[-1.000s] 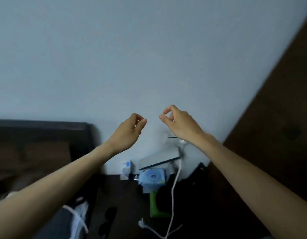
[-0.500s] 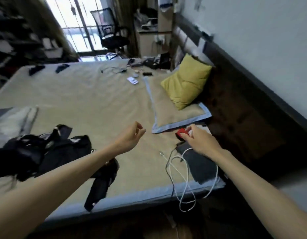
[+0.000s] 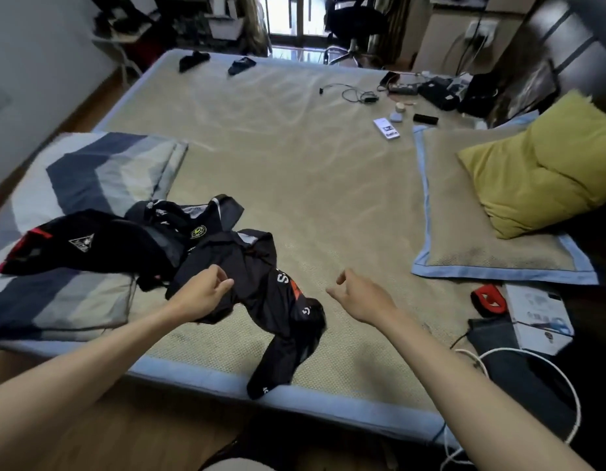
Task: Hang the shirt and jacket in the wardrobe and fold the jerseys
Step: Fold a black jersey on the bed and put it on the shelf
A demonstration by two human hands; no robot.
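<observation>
- Left hand [image 3: 203,294] hovers over the near black jersey [image 3: 274,300], fingers loosely curled, gripping nothing.
- Right hand [image 3: 359,297] hangs over the bare mat [image 3: 329,185], fingers relaxed, empty.
- More dark jerseys [image 3: 101,243] are heaped on a striped quilt [image 3: 91,168] to the left.
- A yellow pillow [image 3: 546,168] lies far right.

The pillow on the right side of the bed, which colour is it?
Yellow-green, plain; the pillow shows clearly in the head view.
</observation>
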